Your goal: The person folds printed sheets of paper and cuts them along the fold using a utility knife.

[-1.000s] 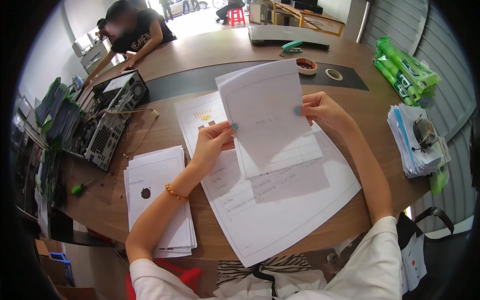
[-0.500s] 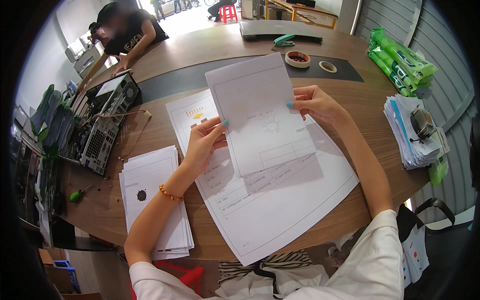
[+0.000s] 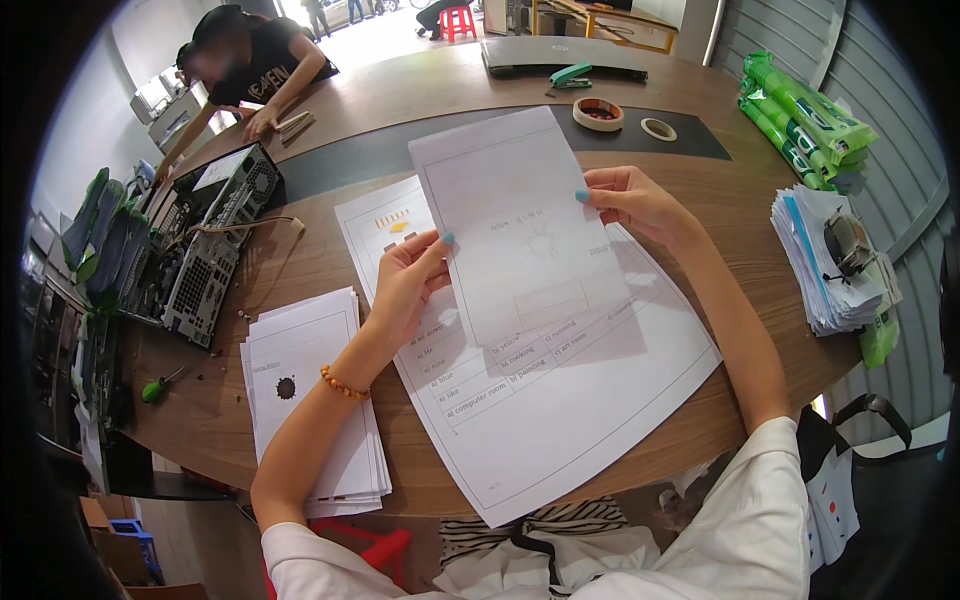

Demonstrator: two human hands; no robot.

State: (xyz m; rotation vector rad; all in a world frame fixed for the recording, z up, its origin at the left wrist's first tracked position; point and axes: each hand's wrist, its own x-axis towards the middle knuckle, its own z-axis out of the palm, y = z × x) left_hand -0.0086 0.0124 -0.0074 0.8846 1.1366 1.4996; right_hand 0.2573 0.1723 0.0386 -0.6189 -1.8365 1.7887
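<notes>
Between both hands I hold a sheet of paper [image 3: 500, 190], raised at a tilt, with faint print showing through from its other face. My left hand [image 3: 408, 283] pinches its left edge, thumb on top. At the right edge my right hand [image 3: 632, 205] grips it the same way. Below lies a larger printed sheet [image 3: 590, 430] with a table of words and a small coloured drawing. It is partly hidden by the held sheet and its shadow. A stack of printed sheets [image 3: 308, 400] rests beside my left forearm.
An opened computer case [image 3: 215, 245] stands at the left, near a green screwdriver [image 3: 155, 390]. Farther back are tape rolls [image 3: 598, 115], a stapler [image 3: 571, 76] and a closed laptop [image 3: 565, 57]. Green packs [image 3: 800, 120] and piled papers [image 3: 815, 270] line the right. Another person [image 3: 265, 65] leans over the far left.
The held sheet has tilted slightly, and its see-through print looks fainter. Both my hands keep their grip. The other person's hand has shifted, and a small tan object now shows beside it.
</notes>
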